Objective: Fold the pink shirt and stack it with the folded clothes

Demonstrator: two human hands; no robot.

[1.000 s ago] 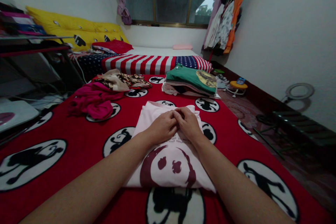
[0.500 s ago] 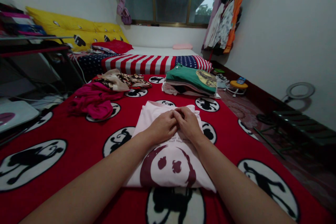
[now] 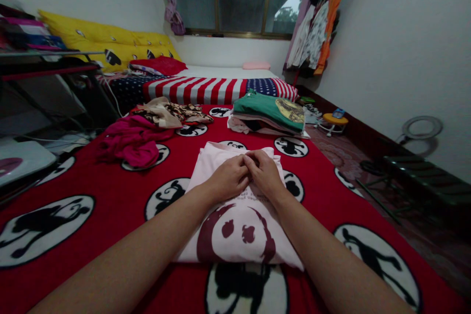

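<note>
A pale pink T-shirt [image 3: 235, 228] lies folded in front of me, its dark maroon print towards me and small lettering above it. My left hand [image 3: 231, 176] and my right hand [image 3: 264, 172] rest together on its upper part. Their fingers are curled in and meet at the middle, closed, with no object showing in them. The fingertips are partly hidden. Beyond the shirt, to the right, stands a stack of folded clothes [image 3: 270, 113] topped by a green shirt with a yellow print.
A red blanket [image 3: 121, 216] with black-and-white round patterns spreads beneath everything. At the left lie crumpled magenta clothing [image 3: 132, 142] and a patterned cloth [image 3: 169, 112]. A low black slatted bench [image 3: 427, 176] and an orange-topped stool [image 3: 334, 118] stand to the right.
</note>
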